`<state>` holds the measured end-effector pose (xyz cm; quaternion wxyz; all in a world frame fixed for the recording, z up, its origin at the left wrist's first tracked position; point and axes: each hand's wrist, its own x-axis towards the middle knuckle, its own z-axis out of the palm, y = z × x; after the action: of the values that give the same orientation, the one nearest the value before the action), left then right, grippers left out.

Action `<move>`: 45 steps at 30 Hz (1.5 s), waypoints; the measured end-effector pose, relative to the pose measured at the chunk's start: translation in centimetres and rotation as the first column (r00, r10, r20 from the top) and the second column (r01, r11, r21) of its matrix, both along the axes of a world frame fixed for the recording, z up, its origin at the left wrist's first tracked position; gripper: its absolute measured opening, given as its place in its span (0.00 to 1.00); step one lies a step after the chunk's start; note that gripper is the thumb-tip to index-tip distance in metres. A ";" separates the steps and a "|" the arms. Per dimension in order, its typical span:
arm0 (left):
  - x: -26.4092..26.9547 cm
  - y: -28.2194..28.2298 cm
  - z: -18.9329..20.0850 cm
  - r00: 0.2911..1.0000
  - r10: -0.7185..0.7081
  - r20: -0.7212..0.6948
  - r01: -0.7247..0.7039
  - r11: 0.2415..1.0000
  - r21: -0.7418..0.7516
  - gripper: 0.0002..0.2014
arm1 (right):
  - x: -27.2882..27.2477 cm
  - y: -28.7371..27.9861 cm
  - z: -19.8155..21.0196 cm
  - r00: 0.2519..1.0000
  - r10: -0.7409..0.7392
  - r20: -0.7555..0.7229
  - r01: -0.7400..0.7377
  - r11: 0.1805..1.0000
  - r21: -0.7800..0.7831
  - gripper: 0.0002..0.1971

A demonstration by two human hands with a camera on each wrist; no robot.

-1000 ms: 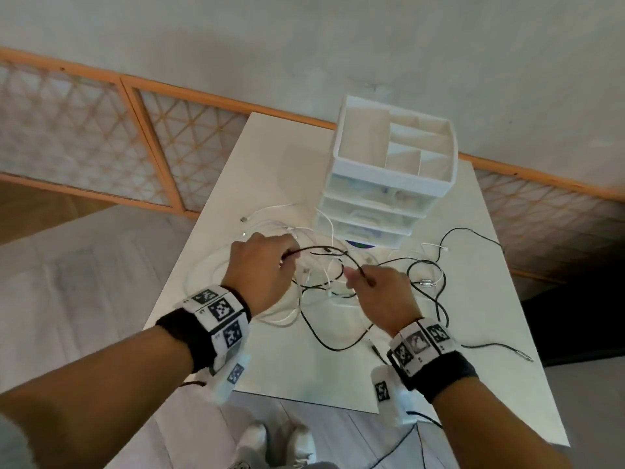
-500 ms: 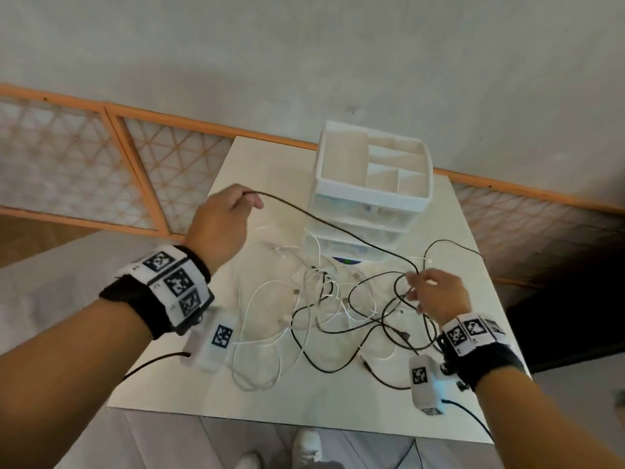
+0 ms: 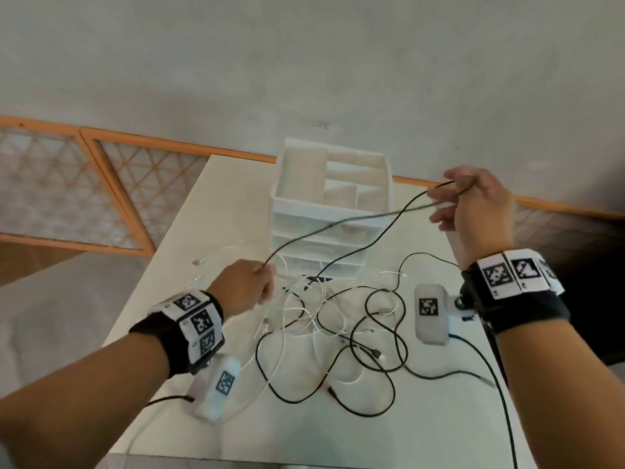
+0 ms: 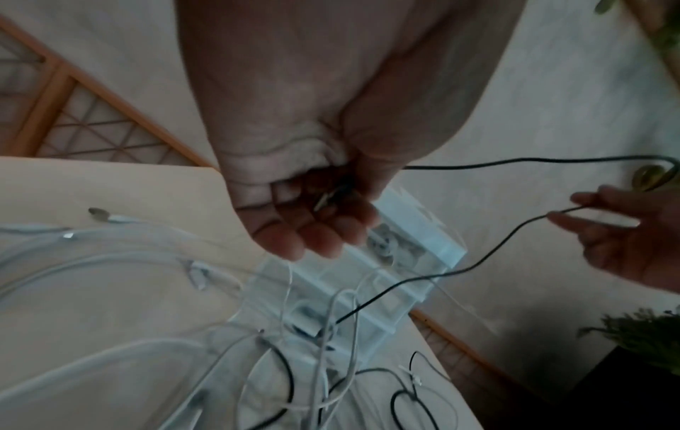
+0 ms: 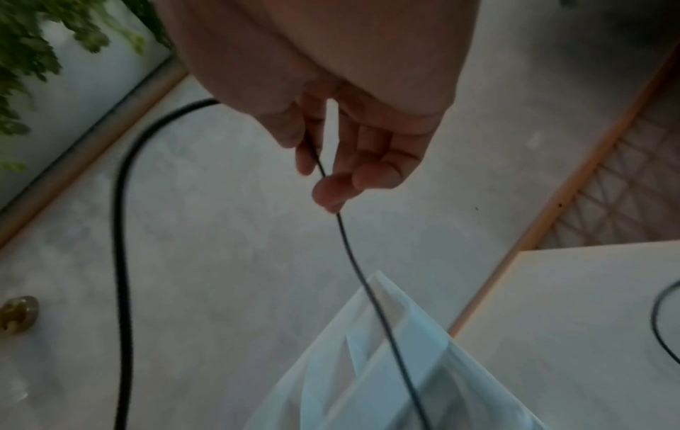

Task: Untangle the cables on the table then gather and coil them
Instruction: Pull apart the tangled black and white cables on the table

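Note:
A thin black cable runs in the air between both hands, in front of the drawer unit. My left hand is low over the table's left side, its fingers curled round the cable's plug end. Raised at the upper right, my right hand pinches the cable where it doubles back, between thumb and fingers. From that bend a second strand drops into the tangle of black and white cables lying on the white table.
A white plastic drawer unit with an open compartment tray on top stands at the back centre of the table. A wooden lattice screen lines the wall to the left. Black cables trail to the table's right edge. Green plants show beside the wall.
My left hand has come down from high at the left to just above the table. My right hand has risen from the tangle up to the right, lifting a length of black cable.

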<state>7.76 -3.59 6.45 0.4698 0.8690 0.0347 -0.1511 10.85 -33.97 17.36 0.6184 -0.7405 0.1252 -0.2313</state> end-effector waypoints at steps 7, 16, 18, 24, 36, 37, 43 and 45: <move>-1.0 -2.4 -3.4 0.986 0.066 -0.156 -0.070 0.997 -0.019 0.18 | 1.3 -1.1 0.2 0.996 -0.033 0.089 0.036 0.999 -0.039 0.08; -3.1 -5.4 -6.1 0.941 0.134 -0.312 -0.155 0.987 -0.043 0.16 | 4.5 -4.0 -5.2 0.959 0.214 -0.187 -0.245 0.956 -0.160 0.13; -3.2 -5.5 -6.0 0.945 0.188 -0.268 -0.206 0.978 -0.042 0.15 | 4.5 -5.6 -8.1 0.863 0.244 -0.442 -0.340 0.929 -0.149 0.18; -3.1 -3.6 -4.5 0.959 0.186 -0.215 -0.210 0.974 -0.091 0.16 | -1.0 -3.7 -14.0 0.771 0.107 -0.628 -0.504 0.706 -0.498 0.18; -3.1 -3.7 -0.9 0.980 0.043 -0.192 -0.112 0.925 -0.364 0.15 | -2.3 8.9 -10.2 0.789 0.364 -0.495 -0.607 0.587 -0.536 0.11; -3.3 -3.6 -1.0 0.982 0.008 -0.187 -0.078 0.926 -0.370 0.16 | -1.2 8.5 -8.2 0.832 0.351 -0.430 -0.542 0.678 -0.497 0.12; -1.5 1.1 -0.1 0.998 0.046 -0.040 -0.053 0.975 -0.215 0.16 | 3.1 3.0 -0.4 0.997 -0.049 -0.056 0.048 0.999 -0.016 0.09; -0.7 2.9 0.4 0.995 0.104 0.011 -0.100 0.977 -0.189 0.16 | 3.4 1.8 -0.4 0.990 -0.139 -0.018 0.139 0.990 0.003 0.04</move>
<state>7.11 -0.66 6.85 0.5575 0.8192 0.0598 -0.1207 14.25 -32.18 16.92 0.6013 -0.7306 0.1825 -0.2672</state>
